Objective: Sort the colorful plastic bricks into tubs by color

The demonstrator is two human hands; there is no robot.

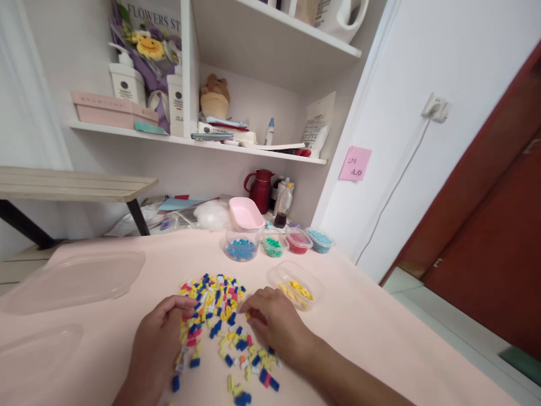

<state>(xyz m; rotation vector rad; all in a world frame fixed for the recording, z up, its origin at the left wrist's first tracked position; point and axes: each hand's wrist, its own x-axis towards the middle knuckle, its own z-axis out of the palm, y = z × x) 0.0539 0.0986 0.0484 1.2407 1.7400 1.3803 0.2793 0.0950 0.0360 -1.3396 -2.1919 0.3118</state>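
A scatter of small coloured bricks, yellow, blue, pink and white, lies on the pink table in front of me. My left hand rests at the pile's left edge, fingers curled down onto the bricks. My right hand sits at the pile's right side, fingers bent and pinched over bricks; what it holds is hidden. A clear tub with yellow bricks lies tilted just beyond my right hand.
Further back stand clear tubs of blue bricks, green bricks, red bricks and light-blue bricks, plus a pink container. Two clear lids lie at the left. Shelves and a red jug stand behind.
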